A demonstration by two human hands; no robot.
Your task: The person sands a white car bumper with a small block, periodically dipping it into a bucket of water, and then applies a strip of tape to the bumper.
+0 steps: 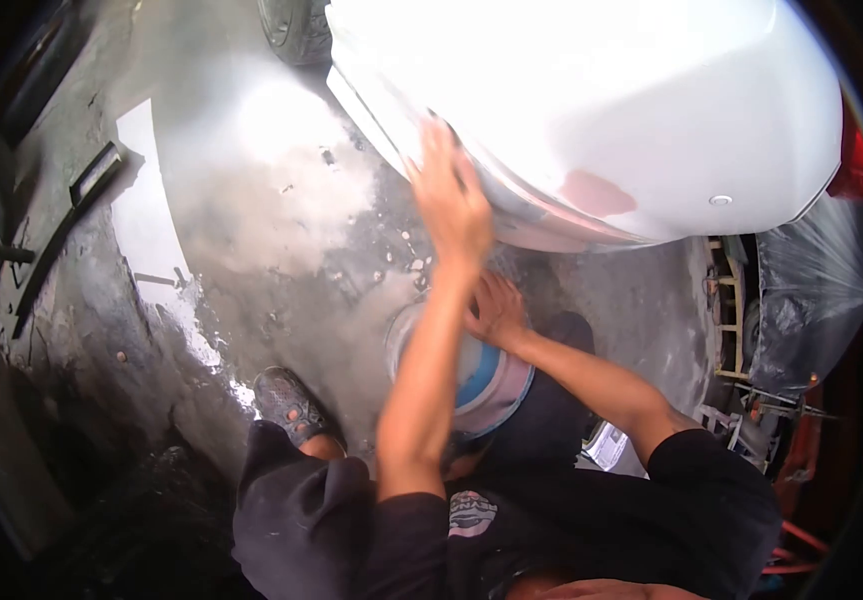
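My left hand (454, 205) lies with its fingers stretched out along the lower side edge of a white car body (691, 110). Its fingertips are slightly blurred, and whatever may be under the palm is hidden. A dull pinkish patch (596, 193) marks the car's paint to the right. Below the left hand, my right hand (498, 312) has its fingers spread at the upper rim of a round tub (491, 395) with a blue band. The tub stands between my legs, partly covered by my left forearm.
A tyre (296, 30) shows at the top. On the stained concrete floor (281, 230) lie a white strip (151, 200) and a long dark trim piece (66, 235). My sandalled foot (291, 405) is at lower left. Plastic sheeting (811, 290) hangs at right.
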